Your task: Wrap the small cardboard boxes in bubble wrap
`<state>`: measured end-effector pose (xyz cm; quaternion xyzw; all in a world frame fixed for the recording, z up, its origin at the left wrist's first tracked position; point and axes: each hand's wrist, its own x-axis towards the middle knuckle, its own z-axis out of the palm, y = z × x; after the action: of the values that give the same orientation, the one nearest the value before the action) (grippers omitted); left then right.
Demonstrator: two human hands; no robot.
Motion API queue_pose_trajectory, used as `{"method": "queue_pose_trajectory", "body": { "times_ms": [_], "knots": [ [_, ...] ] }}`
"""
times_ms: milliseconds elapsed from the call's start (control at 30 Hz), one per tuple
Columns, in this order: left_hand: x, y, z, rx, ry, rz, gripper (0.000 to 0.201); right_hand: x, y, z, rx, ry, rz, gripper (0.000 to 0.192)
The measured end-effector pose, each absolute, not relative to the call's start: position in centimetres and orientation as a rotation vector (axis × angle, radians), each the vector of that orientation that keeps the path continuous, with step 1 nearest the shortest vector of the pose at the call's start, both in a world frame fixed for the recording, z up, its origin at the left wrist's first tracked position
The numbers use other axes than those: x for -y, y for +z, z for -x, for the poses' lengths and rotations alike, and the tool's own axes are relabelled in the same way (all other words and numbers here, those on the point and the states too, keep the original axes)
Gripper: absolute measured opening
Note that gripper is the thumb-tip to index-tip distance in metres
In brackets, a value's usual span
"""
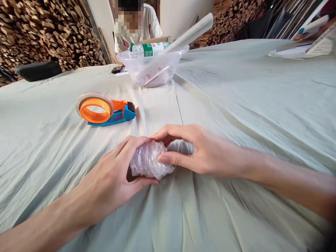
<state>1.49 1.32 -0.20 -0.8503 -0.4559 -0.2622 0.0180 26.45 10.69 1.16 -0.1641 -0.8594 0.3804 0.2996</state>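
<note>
A small bundle of clear bubble wrap (148, 159) lies on the cloth-covered table between my two hands. What is inside the wrap, if anything, I cannot make out. My left hand (119, 171) curves round its left side, fingers over the far edge and thumb along the near edge. From the right, my right hand (199, 150) grips the bundle with the thumb on its front face and the fingertips on the far top edge. Beyond my left hand lies an orange and blue tape dispenser (112, 120) carrying a roll of tape.
Farther back stands a translucent plastic basin (154, 75) holding a green-labelled bottle (151, 49) and a long white roll (193, 33). A phone (117, 69) and a black case (38, 71) lie at the far left. A person (152, 26) sits opposite. Papers (291, 52) lie at the far right.
</note>
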Motion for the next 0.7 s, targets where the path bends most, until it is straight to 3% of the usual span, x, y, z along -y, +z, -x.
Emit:
{"method": "queue_pose_trajectory", "body": {
  "times_ms": [167,267,500,567,700],
  "knots": [
    [-0.8,-0.2,-1.4,1.188,-1.027,2.577,0.039,-10.1,1.7,-26.6,2.341,1.013,0.378,0.045],
    [-0.6,-0.2,-1.2,0.98,-0.958,2.56,0.046,-10.0,2.0,-26.8,2.33,0.998,0.257,0.053],
    [-0.7,0.3,-1.7,0.941,-0.866,2.552,0.04,-11.3,1.0,-26.9,2.352,0.716,0.082,0.032],
    [-1.0,0.4,-1.7,0.967,-0.924,2.54,0.026,-11.3,1.1,-27.0,2.379,0.769,0.071,0.03],
    [-1.6,0.3,-1.9,1.039,-1.092,2.513,0.024,-11.5,1.8,-27.2,2.404,0.945,0.205,0.032]
  ]
}}
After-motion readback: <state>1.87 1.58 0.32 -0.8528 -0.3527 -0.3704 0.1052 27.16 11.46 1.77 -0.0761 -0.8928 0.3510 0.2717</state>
